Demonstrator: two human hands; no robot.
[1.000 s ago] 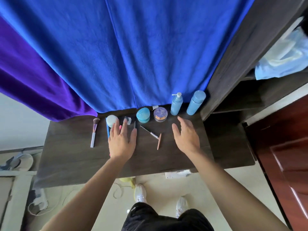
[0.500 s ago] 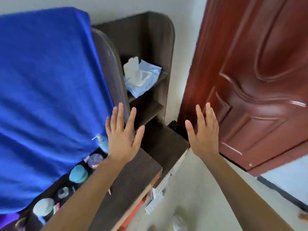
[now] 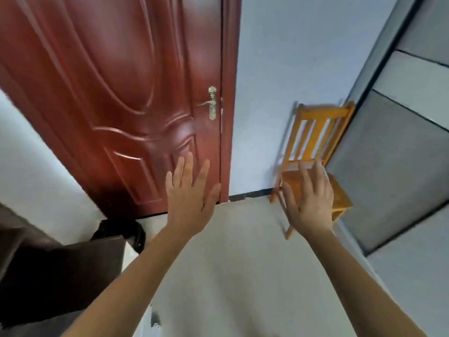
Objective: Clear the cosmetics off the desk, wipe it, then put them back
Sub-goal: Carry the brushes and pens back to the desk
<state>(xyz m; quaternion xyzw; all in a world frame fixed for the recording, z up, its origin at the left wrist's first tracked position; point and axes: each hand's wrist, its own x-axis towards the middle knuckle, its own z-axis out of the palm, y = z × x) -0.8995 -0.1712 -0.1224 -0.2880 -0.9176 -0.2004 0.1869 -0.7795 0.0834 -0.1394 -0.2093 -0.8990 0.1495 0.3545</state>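
Both hands are raised in front of the camera with their backs toward it, and neither grip holds anything: the left hand (image 3: 192,190) has its fingers spread wide and straight, the thumb angled out to the right, while the right hand (image 3: 309,199) has its fingers spread too but slightly curled, and its outline is softened by blur. The palms face away, so what lies against them cannot be seen, though nothing pokes out past the fingers. Both bare forearms run down to the bottom edge and are cut off there. Behind the left hand stands a glossy reddish-brown panelled door (image 3: 109,93) with a brass lever handle (image 3: 211,103); its top is out of frame. The right hand overlaps a small orange wooden chair (image 3: 313,132) against the pale blue wall (image 3: 279,57); the chair is smeared, and part of its seat and front legs is hidden by the hand. To the right a grey panelled cabinet front (image 3: 398,166) runs off the edge. Pale grey floor (image 3: 243,263) fills the middle. At the lower left only a dark brown corner of the wooden surface (image 3: 60,271) shows, in shadow and cropped; the cosmetics are nowhere in view. A black object (image 3: 121,232) just beyond that corner is too dark to identify.
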